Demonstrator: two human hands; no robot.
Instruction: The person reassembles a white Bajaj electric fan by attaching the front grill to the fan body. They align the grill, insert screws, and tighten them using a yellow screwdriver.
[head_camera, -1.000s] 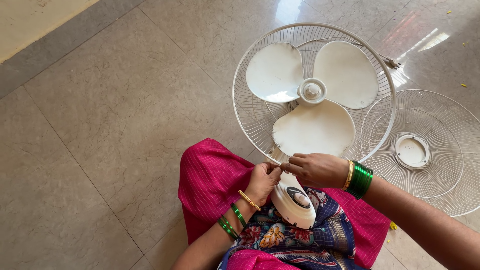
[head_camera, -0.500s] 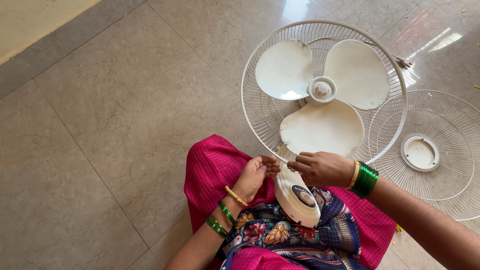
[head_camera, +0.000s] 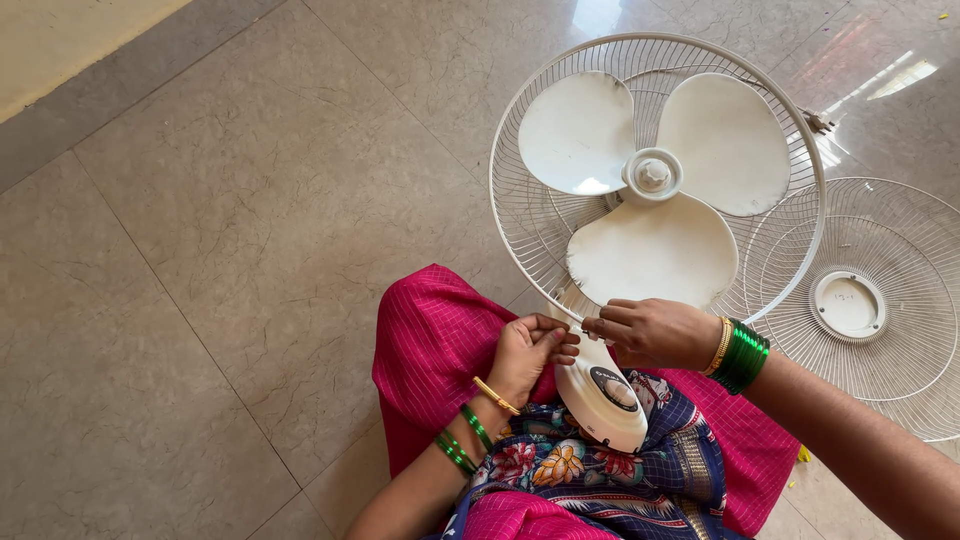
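Sitting on the tiled floor (head_camera: 220, 230), you have a white table fan (head_camera: 655, 190) lying across your lap, its round base (head_camera: 602, 398) resting on the pink and floral cloth (head_camera: 560, 470) over your legs. Your right hand (head_camera: 655, 333) is curled closed on the lower rim of the rear wire guard (head_camera: 530, 215), fingers pinched together right at the edge. Your left hand (head_camera: 528, 355) is bent in a loose curl just beside it, fingertips meeting the same stretch of rim, almost touching the right hand's fingers; whether it pinches something small there you cannot tell from this view. Three white blades (head_camera: 650, 255) sit uncovered inside the guard, around a central hub (head_camera: 652, 174). Off to your right, the detached front grille (head_camera: 880, 300) lies flat on the floor, partly overlapped by the guard's edge. Green and gold bangles (head_camera: 742, 355) circle both wrists.
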